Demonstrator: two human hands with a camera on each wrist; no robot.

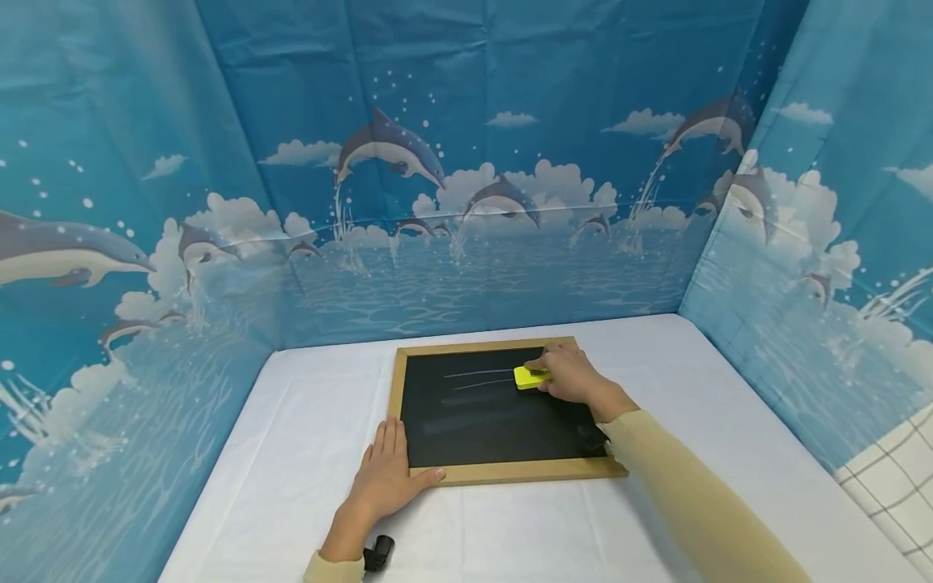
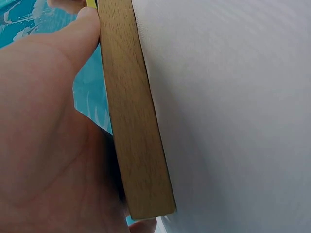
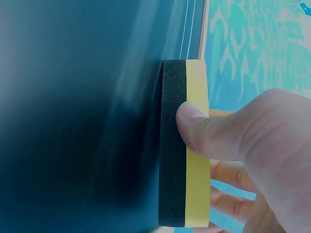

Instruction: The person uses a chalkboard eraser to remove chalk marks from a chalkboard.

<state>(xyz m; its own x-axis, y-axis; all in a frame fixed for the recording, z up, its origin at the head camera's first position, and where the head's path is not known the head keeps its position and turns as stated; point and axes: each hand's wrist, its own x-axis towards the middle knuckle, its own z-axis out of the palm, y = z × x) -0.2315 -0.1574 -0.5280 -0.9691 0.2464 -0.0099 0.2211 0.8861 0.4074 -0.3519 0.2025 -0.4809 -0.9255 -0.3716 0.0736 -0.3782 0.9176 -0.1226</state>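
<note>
Eraser [image 3: 184, 179] between right thumb [image 3: 214, 133] and fingers [image 3: 234, 175]

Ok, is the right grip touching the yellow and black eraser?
Touching: the right wrist view shows the thumb of the right grip lying against the eraser.

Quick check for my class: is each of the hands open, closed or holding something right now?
Left hand: open, resting at a corner of the wooden frame.
Right hand: holding the yellow eraser.

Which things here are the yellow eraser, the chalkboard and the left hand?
Yellow eraser [image 3: 197, 187], right wrist view: on its yellow layer.
Chalkboard [image 1: 496, 425], head view: on its black writing surface.
Left hand [image 1: 386, 479], head view: on the back of the hand.
</note>
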